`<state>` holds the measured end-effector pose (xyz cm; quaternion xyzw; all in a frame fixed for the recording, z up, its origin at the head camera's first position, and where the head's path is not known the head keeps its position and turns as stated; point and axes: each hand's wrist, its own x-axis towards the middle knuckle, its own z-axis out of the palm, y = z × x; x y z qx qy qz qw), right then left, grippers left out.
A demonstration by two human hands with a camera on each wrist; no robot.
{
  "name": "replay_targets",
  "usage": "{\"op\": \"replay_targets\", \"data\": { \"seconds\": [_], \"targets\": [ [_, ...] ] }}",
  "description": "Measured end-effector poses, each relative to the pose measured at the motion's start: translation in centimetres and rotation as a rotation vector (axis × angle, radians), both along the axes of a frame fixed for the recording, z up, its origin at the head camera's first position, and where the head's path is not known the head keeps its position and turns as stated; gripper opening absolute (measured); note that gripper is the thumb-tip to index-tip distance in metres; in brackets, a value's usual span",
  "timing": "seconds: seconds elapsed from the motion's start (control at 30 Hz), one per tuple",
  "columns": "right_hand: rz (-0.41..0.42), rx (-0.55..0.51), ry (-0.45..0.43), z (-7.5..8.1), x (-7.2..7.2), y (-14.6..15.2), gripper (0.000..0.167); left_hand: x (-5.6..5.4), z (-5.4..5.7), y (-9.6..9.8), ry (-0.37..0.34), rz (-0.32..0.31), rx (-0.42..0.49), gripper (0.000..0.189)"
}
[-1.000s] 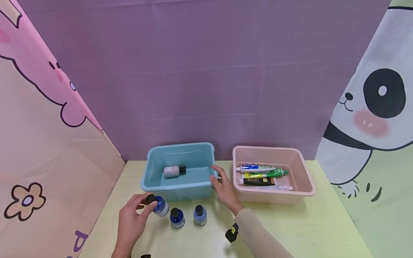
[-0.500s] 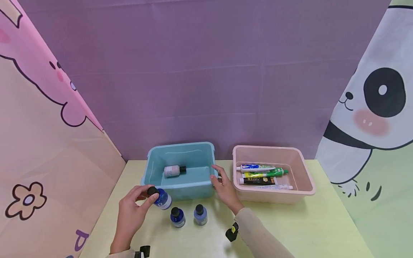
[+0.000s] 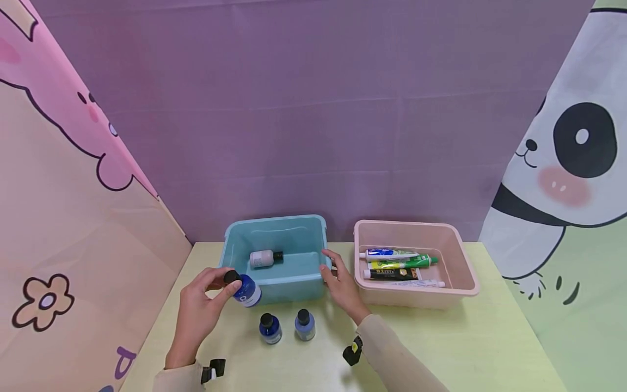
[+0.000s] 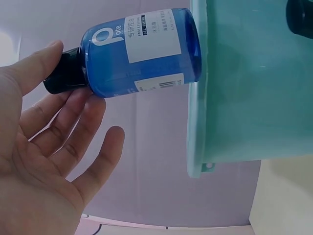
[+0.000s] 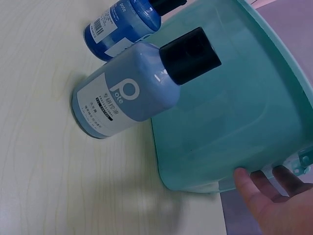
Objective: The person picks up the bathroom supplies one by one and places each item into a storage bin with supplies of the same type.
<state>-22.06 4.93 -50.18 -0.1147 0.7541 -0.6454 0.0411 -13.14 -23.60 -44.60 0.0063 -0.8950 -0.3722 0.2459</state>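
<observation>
In the head view my left hand (image 3: 203, 316) pinches the black cap of a blue bottle (image 4: 142, 51) between thumb and fingers. The bottle is tilted and raised off the table, its base close to the rim of the teal bin (image 3: 289, 287). Inside that bin a pale pink bottle (image 3: 262, 258) with a black cap lies on its side. My right hand (image 3: 343, 288) touches the bin's right side with fingertips and thumb near the rim. Before the bin stand a dark blue bottle (image 3: 270, 330) and a lighter blue bottle (image 5: 127, 93), both upright with black caps.
To the right stands a pink bin (image 3: 411, 296) holding several tubes (image 3: 399, 264). A purple cloth wall (image 3: 313, 120) rises right behind both bins. Printed cloth panels flank the pale table (image 3: 490, 348) at left and right.
My left hand has lifted the blue bottle up from the table and slightly right, toward the teal bin's front left corner. The right hand has stayed at the bin's side.
</observation>
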Motion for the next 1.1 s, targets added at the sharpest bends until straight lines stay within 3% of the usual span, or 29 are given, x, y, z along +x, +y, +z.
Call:
{"op": "replay_targets", "data": {
  "seconds": [0.3,0.67,1.1],
  "targets": [
    [0.011,0.007,-0.012,-0.2,-0.3,0.0,0.045,-1.0,0.8,-0.4,0.005,-0.043,0.036,0.03],
    [-0.015,0.02,0.0,-4.0,-2.3,-0.3,0.047,-1.8,1.1,-0.5,-0.088,-0.032,0.192,0.035],
    [-0.006,0.02,0.001,-4.3,-2.3,-0.1,0.044,-4.0,0.2,-0.9,-0.109,-0.113,0.346,0.037]
  ]
}}
